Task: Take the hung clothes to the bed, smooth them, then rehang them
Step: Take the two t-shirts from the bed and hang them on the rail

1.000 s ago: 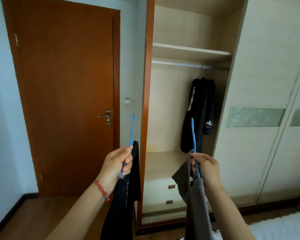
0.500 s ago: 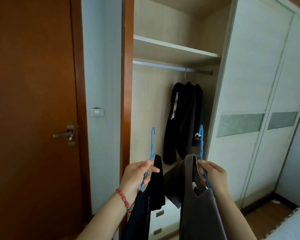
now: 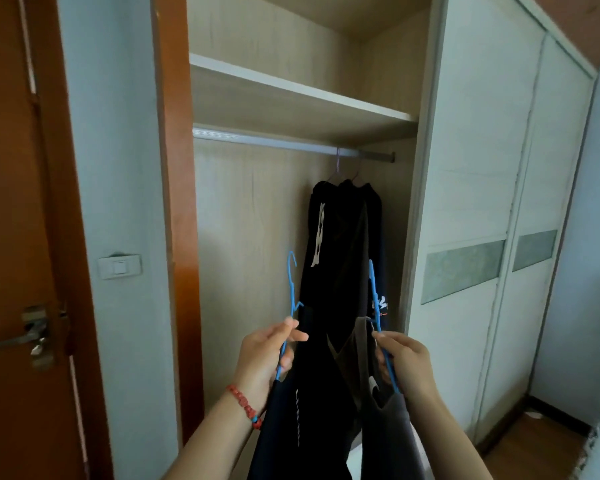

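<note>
Before the open wardrobe: left hand [image 3: 267,355] pinching the neck of a blue hanger [image 3: 290,306] carrying a black garment [image 3: 302,417]; right hand [image 3: 407,367] pinching a second blue hanger [image 3: 378,317] carrying a grey garment [image 3: 385,434]. Both grips closed round the hanger stems, both stems standing near upright with hooks topmost, clothes hanging straight down below the fists. Overhead and further in, the rail [image 3: 274,140], running left to right, well above both hooks. Bare rail left of the dark clothes [image 3: 343,244] already hung there, so probably nearer the left hand's hook. Hooks likely need lifting, then turning across the rail.
</note>
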A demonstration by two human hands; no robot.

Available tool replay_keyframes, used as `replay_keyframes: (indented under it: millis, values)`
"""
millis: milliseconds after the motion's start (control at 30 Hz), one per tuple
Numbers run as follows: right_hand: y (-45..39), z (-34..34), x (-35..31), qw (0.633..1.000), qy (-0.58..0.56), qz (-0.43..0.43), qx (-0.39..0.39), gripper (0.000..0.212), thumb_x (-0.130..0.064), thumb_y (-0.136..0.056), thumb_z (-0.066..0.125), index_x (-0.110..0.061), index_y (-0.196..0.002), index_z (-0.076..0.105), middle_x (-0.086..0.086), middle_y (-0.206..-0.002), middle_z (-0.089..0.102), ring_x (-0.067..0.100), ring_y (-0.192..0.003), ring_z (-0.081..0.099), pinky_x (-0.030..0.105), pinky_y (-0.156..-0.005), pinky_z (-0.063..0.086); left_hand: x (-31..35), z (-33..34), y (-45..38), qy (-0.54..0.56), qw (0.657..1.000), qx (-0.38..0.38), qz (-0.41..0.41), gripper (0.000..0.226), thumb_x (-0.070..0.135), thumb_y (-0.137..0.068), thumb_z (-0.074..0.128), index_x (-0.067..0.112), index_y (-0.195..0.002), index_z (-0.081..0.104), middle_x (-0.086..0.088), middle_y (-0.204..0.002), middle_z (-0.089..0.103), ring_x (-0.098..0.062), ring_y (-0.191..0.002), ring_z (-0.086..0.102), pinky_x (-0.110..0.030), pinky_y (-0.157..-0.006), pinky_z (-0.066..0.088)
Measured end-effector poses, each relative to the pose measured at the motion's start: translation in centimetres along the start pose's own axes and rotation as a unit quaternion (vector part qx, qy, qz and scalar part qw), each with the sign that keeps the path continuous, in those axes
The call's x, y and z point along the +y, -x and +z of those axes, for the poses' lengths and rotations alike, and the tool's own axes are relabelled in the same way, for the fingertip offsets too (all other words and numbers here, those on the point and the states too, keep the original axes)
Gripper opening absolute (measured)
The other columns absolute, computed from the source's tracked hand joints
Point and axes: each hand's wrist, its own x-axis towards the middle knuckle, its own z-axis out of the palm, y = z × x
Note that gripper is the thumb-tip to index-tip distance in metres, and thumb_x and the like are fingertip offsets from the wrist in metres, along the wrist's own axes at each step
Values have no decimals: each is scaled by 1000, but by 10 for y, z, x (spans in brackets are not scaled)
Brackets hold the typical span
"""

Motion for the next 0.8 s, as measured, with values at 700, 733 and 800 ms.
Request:
replay_keyframes:
  millis: [700,733,800]
  values:
    - [-188,77,5,997,51,-49,14,23,-3,-94,46,-3,-79,63,-3,-40,49,6,-30,40,14,-33,34,-16,9,-239,106,994,-15,26,25,13,-91,52,6,-67,57,3,-35,47,-3,-25,34,-13,-28,24]
    - [-192,79,6,997,54,-49,13,23,-3,-94,46,-3,-79,63,-3,-39,49,5,-30,40,14,-32,33,-18,9,-245,108,994,-10,23,25,12,-91,52,7,-66,57,3,-37,46,-3,-25,34,-13,-28,24]
    - [-198,84,7,997,59,-48,11,22,-3,-94,46,-4,-78,62,-3,-39,49,5,-30,39,14,-32,33,-21,8,-254,111,994,-1,18,26,9,-91,51,8,-65,55,3,-44,45,-3,-26,34,-14,-28,25]
